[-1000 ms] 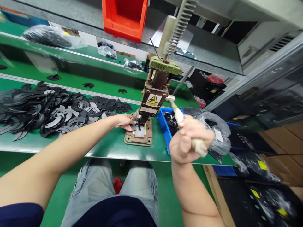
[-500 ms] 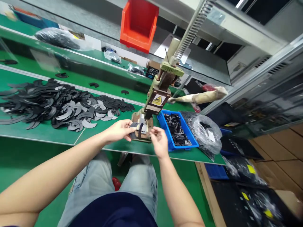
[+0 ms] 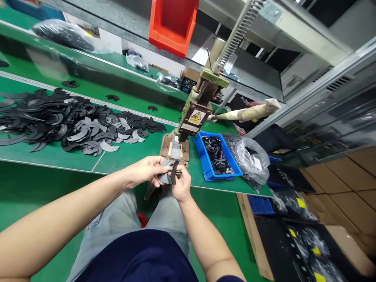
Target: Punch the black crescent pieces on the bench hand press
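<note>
My left hand [image 3: 149, 169] is closed, pinching grey curved pieces [image 3: 163, 178] between thumb and fingers. Beside them, at the fingertips of my right hand [image 3: 182, 187], stands a dark curved strip [image 3: 174, 171]; that hand is closed around its right side. Both hands meet just in front of the hand press [image 3: 195, 117]. On the press's rusty base plate [image 3: 166, 145] lies a pale metal fixture [image 3: 176, 150], partly hidden by my fingers. Exactly how the strip and the grey pieces touch is hard to make out.
A big pile of curved black and grey pieces [image 3: 73, 121] covers the bench at left. Right of the press stands a blue bin [image 3: 209, 172] of small black parts, then a clear plastic bag [image 3: 252, 162]. The press lever [image 3: 246, 112] juts right. An orange bin [image 3: 173, 31] hangs above.
Both hands have come off the press base toward me, carrying the grey pieces and the dark strip. My right hand has moved left and closed on the strip.
</note>
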Action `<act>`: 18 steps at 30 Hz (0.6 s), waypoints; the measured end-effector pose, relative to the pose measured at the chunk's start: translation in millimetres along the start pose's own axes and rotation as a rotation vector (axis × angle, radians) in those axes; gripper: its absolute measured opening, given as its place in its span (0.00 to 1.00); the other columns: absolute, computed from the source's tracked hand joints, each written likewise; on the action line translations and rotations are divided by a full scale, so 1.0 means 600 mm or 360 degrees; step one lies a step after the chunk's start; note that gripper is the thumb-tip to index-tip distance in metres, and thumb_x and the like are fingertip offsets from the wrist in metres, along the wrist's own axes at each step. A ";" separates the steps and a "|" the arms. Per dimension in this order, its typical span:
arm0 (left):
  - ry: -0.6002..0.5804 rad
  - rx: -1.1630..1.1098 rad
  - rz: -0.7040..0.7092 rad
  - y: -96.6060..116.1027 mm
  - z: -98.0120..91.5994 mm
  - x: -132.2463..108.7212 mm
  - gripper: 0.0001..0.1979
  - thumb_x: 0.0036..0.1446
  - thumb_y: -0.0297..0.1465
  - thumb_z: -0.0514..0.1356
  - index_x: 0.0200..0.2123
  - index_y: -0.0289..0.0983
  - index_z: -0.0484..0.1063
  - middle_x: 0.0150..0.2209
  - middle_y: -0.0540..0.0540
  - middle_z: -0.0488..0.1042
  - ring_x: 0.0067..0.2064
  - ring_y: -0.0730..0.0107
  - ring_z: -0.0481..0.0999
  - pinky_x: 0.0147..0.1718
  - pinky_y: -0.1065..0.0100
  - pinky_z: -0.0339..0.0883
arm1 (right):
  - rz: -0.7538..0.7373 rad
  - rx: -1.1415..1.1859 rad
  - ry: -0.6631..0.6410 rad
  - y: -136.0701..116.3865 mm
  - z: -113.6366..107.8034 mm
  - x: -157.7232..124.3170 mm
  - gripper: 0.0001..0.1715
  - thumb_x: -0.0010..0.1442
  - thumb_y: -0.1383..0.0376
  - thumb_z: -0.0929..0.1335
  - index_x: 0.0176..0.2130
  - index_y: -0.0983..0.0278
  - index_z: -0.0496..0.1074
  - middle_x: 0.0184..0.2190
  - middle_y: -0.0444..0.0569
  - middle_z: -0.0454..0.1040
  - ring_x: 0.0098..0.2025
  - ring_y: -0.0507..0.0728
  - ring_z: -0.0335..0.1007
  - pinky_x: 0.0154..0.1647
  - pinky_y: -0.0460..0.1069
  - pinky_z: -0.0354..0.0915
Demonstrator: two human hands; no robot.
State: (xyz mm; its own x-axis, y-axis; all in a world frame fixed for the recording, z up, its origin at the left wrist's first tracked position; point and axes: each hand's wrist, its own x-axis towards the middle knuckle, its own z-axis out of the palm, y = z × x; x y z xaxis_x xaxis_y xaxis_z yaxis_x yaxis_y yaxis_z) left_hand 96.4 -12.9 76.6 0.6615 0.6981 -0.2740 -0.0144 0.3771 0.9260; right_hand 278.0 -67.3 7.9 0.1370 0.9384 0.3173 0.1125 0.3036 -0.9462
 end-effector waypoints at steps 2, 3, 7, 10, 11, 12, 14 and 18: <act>-0.0034 -0.0079 -0.0053 -0.003 0.001 0.003 0.26 0.50 0.50 0.77 0.35 0.38 0.70 0.28 0.45 0.81 0.23 0.73 0.78 0.22 0.73 0.72 | 0.0003 -0.0020 0.0026 0.001 0.000 -0.006 0.14 0.65 0.53 0.72 0.38 0.61 0.73 0.34 0.47 0.78 0.34 0.54 0.73 0.37 0.49 0.72; -0.0034 -0.0074 -0.0061 -0.005 0.001 0.005 0.26 0.50 0.49 0.77 0.35 0.37 0.70 0.28 0.45 0.81 0.22 0.73 0.77 0.22 0.74 0.72 | 0.0003 -0.0037 0.0037 0.001 -0.001 -0.009 0.14 0.65 0.53 0.72 0.38 0.61 0.73 0.33 0.46 0.77 0.33 0.53 0.73 0.36 0.48 0.71; -0.0041 0.0067 -0.0103 -0.002 0.002 0.014 0.27 0.50 0.50 0.76 0.33 0.38 0.68 0.25 0.47 0.78 0.23 0.71 0.78 0.21 0.74 0.70 | -0.0040 -0.0154 0.0044 0.005 -0.007 -0.017 0.13 0.67 0.54 0.70 0.38 0.61 0.72 0.33 0.45 0.77 0.33 0.53 0.73 0.37 0.49 0.71; -0.0091 0.0214 -0.0163 0.012 -0.005 0.021 0.27 0.50 0.50 0.77 0.34 0.38 0.69 0.25 0.49 0.77 0.24 0.70 0.78 0.22 0.73 0.70 | -0.0119 -0.0276 0.0027 0.005 -0.011 -0.017 0.11 0.68 0.56 0.69 0.38 0.61 0.73 0.34 0.46 0.78 0.36 0.54 0.74 0.42 0.50 0.73; -0.0110 0.0275 -0.0170 0.017 -0.009 0.024 0.27 0.50 0.50 0.76 0.35 0.38 0.69 0.25 0.49 0.78 0.23 0.70 0.78 0.22 0.72 0.71 | -0.0151 -0.0319 0.0019 0.004 -0.012 -0.015 0.10 0.68 0.57 0.69 0.39 0.61 0.73 0.35 0.46 0.79 0.37 0.54 0.75 0.44 0.51 0.73; -0.0125 0.0337 -0.0167 0.021 -0.013 0.026 0.27 0.50 0.51 0.76 0.37 0.38 0.70 0.26 0.49 0.78 0.23 0.69 0.77 0.22 0.71 0.71 | -0.0187 -0.0363 0.0006 0.003 -0.013 -0.013 0.09 0.68 0.57 0.69 0.40 0.61 0.73 0.36 0.46 0.79 0.38 0.54 0.75 0.45 0.51 0.73; -0.0141 0.0436 -0.0135 0.025 -0.021 0.029 0.27 0.51 0.52 0.74 0.39 0.38 0.70 0.26 0.49 0.78 0.23 0.68 0.77 0.23 0.68 0.72 | -0.0269 -0.0449 -0.0032 -0.001 -0.017 -0.008 0.09 0.68 0.58 0.68 0.42 0.61 0.74 0.38 0.48 0.80 0.40 0.55 0.76 0.47 0.52 0.73; 0.0052 0.0714 0.0077 0.018 -0.024 0.016 0.24 0.58 0.53 0.67 0.42 0.40 0.70 0.33 0.48 0.78 0.28 0.66 0.78 0.27 0.65 0.71 | -0.0442 -0.0615 -0.0133 -0.009 -0.030 -0.004 0.09 0.69 0.58 0.67 0.43 0.61 0.74 0.40 0.50 0.79 0.42 0.57 0.76 0.48 0.54 0.72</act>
State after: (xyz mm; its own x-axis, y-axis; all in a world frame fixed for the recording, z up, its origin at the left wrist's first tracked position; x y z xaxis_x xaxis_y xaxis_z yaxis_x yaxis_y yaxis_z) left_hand 92.1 6.8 80.4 0.6439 0.7301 -0.2288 0.2866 0.0471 0.9569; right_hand 294.7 -74.4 13.4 -0.0279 0.8455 0.5333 0.4931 0.4757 -0.7284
